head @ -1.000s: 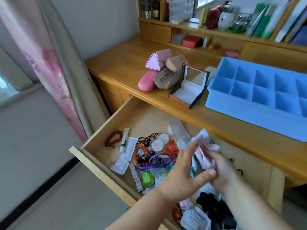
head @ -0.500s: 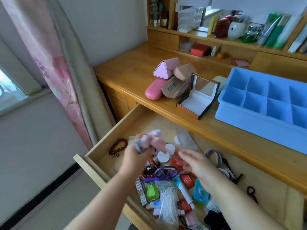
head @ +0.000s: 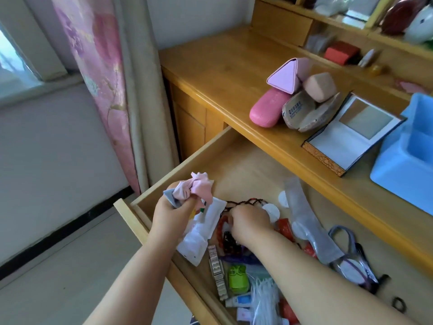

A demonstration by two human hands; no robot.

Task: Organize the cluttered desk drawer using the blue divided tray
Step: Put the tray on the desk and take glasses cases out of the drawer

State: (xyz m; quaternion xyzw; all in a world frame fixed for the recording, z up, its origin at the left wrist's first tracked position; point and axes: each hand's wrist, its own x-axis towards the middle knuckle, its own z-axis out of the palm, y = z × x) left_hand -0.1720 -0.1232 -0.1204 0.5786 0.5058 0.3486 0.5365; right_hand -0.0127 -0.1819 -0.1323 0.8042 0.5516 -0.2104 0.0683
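The wooden drawer [head: 187, 158] is pulled out and holds a jumble of small items. My left hand [head: 172, 215] hovers over its left corner, shut on a crumpled pink and grey cloth [head: 194, 190]. My right hand [head: 249, 222] reaches down into the clutter, fingers curled on a dark bead bracelet [head: 243, 203]. A white plastic pouch [head: 202, 231] lies under my left hand. The blue divided tray [head: 403, 165] stands on the desk top at the right edge, only its left end visible.
On the desk [head: 225, 73] lie a pink glasses case [head: 269, 107], a lilac triangular case [head: 287, 75], a tan case [head: 304, 111] and an open box [head: 351, 134]. In the drawer are a metal watch band [head: 216, 270], a green gadget [head: 237, 279], clear bags. Curtain [head: 98, 73] at left.
My left hand has carried the cloth left to the drawer's corner. My right hand has dropped onto the beads. The camera has swung left, cutting off most of the blue tray.
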